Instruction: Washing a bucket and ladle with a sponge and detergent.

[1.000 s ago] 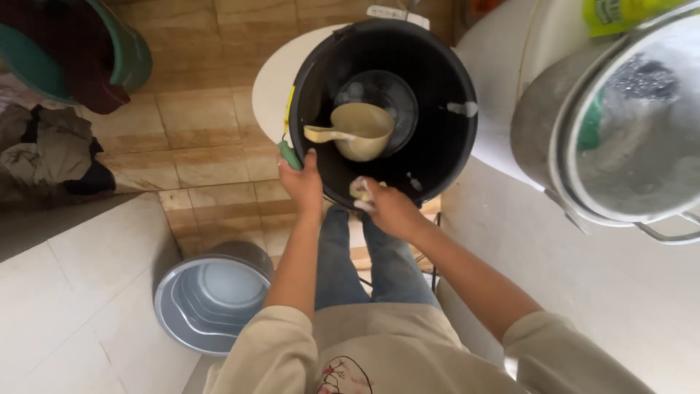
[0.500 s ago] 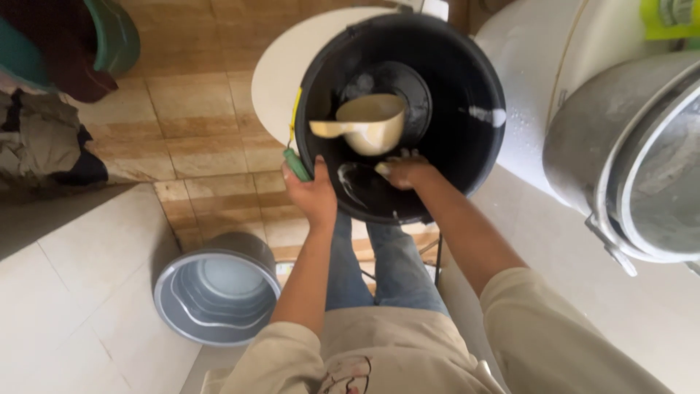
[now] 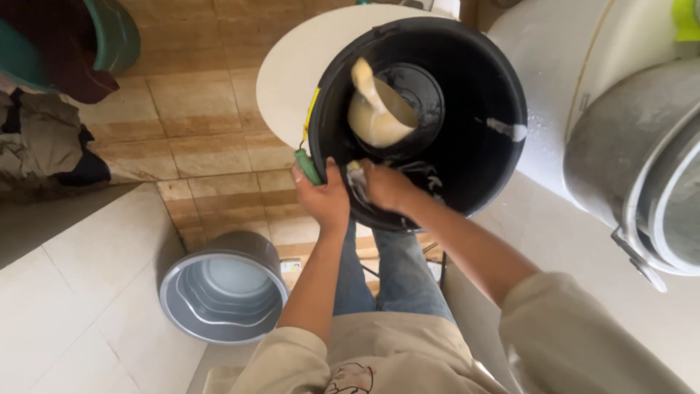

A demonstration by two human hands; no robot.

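Left hand (image 3: 323, 197) grips the near rim of the tilted black bucket (image 3: 481, 168); right hand (image 3: 383, 184) presses a soapy sponge (image 3: 355, 175) against its inner wall, below the cream scoop (image 3: 375, 117).

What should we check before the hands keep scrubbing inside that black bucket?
1. Left hand grips bucket rim: ok.
2. Right hand inside against the wall, with something pale, maybe a sponge: ok.
3. Cream scoop loose in the bucket, near the scrubbing hand: not ok.
4. Suds on the wall: not ok, streaks show.
5. Bucket resting on the round white top: cannot tell.
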